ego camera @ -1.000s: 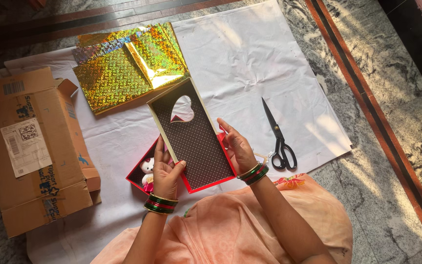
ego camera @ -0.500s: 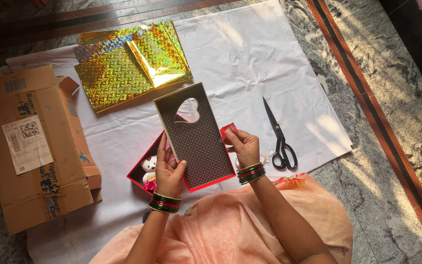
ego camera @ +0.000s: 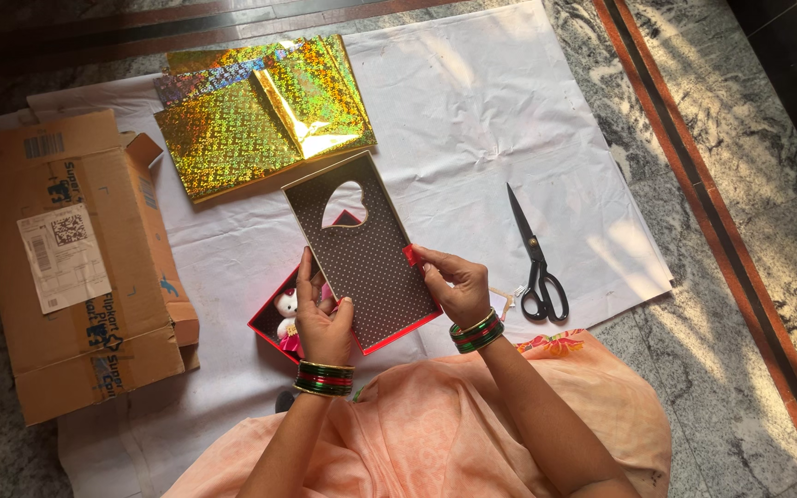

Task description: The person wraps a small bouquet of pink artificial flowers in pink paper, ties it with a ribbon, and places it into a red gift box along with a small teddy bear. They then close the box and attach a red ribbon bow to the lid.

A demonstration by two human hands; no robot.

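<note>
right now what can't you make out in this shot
- Red gift box, head view: mostly covered by the dotted lid with a heart cutout that the left hand and right hand hold over it.
- Small white plush toy: only partly showing past the lid and the left hand.
- Cardboard box: its contents are hidden by closed flaps.
- Scissors: one handle loop blends into shadow.

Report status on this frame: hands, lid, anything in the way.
Left hand and right hand grip the dotted lid by its sides. Lid held over red box. Scissors lie clear to the right.
</note>
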